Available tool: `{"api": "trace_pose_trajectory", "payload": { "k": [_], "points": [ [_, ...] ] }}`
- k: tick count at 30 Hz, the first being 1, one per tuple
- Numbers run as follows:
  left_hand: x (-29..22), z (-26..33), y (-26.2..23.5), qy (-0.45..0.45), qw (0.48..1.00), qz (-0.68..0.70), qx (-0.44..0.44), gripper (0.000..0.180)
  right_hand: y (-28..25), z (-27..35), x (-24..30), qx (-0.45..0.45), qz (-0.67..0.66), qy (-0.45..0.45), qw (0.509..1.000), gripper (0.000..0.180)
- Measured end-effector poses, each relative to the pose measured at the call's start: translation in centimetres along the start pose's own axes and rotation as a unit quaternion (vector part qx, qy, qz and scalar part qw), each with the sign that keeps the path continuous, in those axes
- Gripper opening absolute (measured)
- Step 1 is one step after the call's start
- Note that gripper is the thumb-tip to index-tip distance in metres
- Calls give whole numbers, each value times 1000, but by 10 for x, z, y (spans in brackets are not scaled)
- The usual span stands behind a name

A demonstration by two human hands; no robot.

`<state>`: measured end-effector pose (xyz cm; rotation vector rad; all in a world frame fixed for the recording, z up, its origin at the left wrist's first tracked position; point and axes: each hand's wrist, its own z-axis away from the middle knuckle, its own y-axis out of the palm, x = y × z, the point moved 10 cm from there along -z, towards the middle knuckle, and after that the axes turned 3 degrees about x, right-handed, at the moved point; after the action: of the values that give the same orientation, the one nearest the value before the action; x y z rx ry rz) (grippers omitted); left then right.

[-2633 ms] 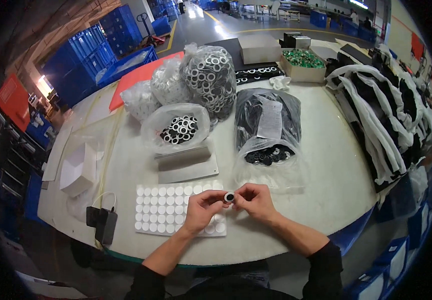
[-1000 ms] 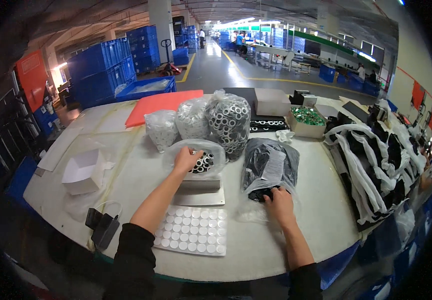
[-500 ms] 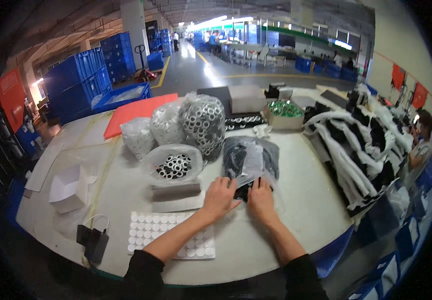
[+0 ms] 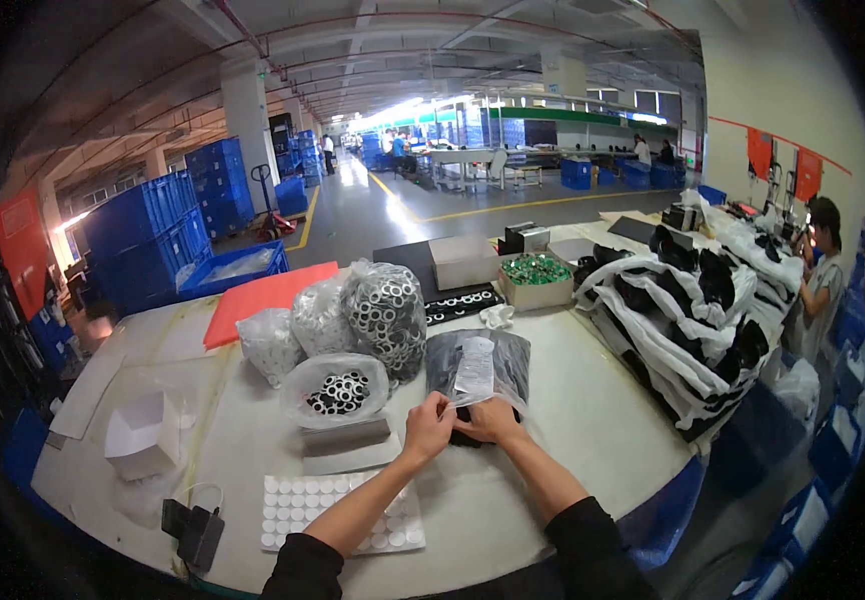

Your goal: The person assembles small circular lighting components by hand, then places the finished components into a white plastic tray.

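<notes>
Now your left hand (image 4: 428, 424) and right hand (image 4: 489, 418) meet at near edge of dark plastic bag (image 4: 479, 362), fingers pinched shut on its clear opening. Bag lies flat on table (image 4: 592, 420), just right of open bag of rings (image 4: 337, 391); sheet of white discs (image 4: 297, 500) nearer you, to left.

Both hands meet out in front.
Left hand (image 4: 426, 427) and right hand (image 4: 488, 420) touch, fingers pinched; dark-sleeved forearms stretch forward and converge.
</notes>
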<state>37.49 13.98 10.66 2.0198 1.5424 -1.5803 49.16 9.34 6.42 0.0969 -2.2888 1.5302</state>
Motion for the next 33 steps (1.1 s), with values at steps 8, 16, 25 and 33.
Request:
{"api": "trace_pose_trajectory", "payload": {
  "k": [8, 16, 25, 33],
  "points": [
    [27, 27, -1, -158, 977, 134, 47, 16, 3, 39, 8, 110, -10, -111, 988, 46],
    [-22, 40, -31, 41, 980, -187, -46, 48, -33, 49, 9, 58, 34, -83, 994, 58],
    [33, 48, -8, -102, 971, -199, 86, 43, -19, 103, 27, -4, 151, -2, 989, 63],
    [13, 96, -99, -84, 989, -122, -5, 28, -32, 85, 46, 76, 25, 15, 997, 55]
  ]
}}
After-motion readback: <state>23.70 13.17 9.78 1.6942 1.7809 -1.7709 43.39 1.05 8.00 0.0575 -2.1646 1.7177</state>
